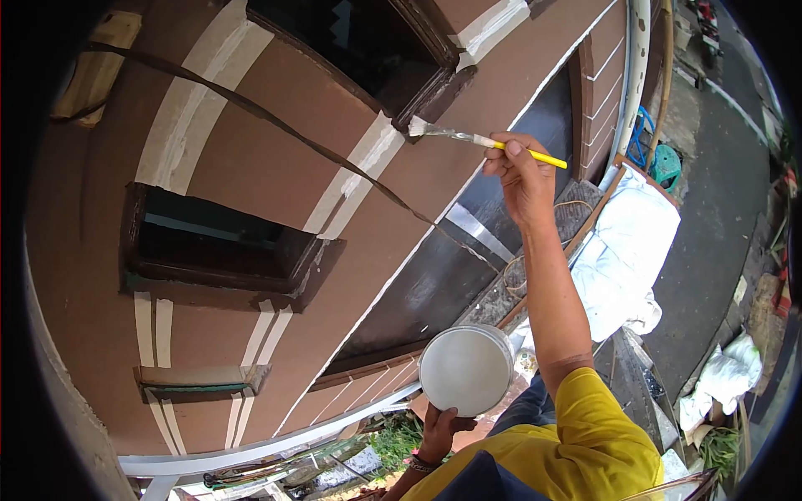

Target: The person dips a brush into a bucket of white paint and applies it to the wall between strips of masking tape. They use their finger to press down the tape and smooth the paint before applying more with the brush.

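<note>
My right hand (522,171) pinches the yellow handle of a paintbrush (484,140). White paint coats the brush's bristles, which are right at the corner of a dark brown window frame (418,104). A white-painted strip (368,163) edged with pale masking tape runs down the brown wall just left of the bristles. Low in the view, my left hand (441,430) grips the lower rim of a paint bucket (465,371), whose inside looks white.
A dark cable (292,134) crosses in front of the brown wall (284,100). Another window (221,242) lies at left. Far below are white sacks (626,242), a green basket (666,167) and a road (727,167). A bamboo pole (664,67) stands beside a pipe.
</note>
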Tool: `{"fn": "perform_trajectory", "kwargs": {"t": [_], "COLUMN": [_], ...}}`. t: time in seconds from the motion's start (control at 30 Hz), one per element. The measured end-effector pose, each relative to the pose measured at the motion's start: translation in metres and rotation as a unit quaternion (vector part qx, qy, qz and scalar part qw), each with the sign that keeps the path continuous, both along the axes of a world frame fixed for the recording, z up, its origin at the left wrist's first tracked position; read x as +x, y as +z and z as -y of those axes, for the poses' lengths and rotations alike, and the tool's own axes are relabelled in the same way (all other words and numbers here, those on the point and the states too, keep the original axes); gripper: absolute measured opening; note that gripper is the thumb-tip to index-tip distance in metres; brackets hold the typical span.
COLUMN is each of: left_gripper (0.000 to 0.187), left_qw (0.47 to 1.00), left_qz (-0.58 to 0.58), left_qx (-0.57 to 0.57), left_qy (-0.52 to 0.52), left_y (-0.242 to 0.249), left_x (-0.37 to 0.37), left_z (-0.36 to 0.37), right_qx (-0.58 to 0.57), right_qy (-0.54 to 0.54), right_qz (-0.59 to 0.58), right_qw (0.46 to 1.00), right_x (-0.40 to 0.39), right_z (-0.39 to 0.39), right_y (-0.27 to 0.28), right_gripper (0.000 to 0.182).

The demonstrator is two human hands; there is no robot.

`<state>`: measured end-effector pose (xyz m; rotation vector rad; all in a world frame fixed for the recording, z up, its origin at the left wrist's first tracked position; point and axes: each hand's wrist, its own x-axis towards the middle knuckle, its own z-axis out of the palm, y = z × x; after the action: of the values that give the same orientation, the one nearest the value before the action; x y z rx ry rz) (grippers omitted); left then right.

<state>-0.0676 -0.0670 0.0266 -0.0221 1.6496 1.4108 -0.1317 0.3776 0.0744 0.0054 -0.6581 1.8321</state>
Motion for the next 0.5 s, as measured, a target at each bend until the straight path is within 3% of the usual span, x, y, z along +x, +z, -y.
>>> {"fn": "perform_trajectory", "kwargs": {"t": [0.1, 0.17, 0.23, 0.33, 0.5], "left_gripper": [0.044, 0.044, 0.043, 0.045, 0.044], "left_qw": [1.000, 1.000, 1.000, 1.000, 1.000], "left_qz": [-0.005, -0.006, -0.002, 0.003, 0.008], "left_qx": [-0.001, -0.004, -0.007, -0.003, 0.003], "left_qy": [0.013, 0.021, 0.027, 0.020, 0.023], "left_y": [0.004, 0.002, 0.000, -0.007, -0.011], "left_x": [0.000, -0.001, -0.003, -0.010, -0.013], "left_z": [-0.002, -0.001, 0.000, 0.003, 0.010], "right_qx": [-0.005, 0.004, 0.028, 0.200, 0.207], "right_qy": [-0.043, -0.009, 0.003, -0.031, -0.166], "right_qz": [-0.043, -0.076, -0.023, 0.123, 0.185], "right_qw": [0.998, 0.997, 0.999, 0.971, 0.946], "right_x": [0.040, 0.070, 0.078, 0.067, 0.027], "right_z": [0.026, 0.063, 0.110, 0.148, 0.161], "right_y": [-0.011, -0.022, -0.013, -0.002, 0.024], "right_gripper": [0.025, 0.031, 0.034, 0.024, 0.034]}}
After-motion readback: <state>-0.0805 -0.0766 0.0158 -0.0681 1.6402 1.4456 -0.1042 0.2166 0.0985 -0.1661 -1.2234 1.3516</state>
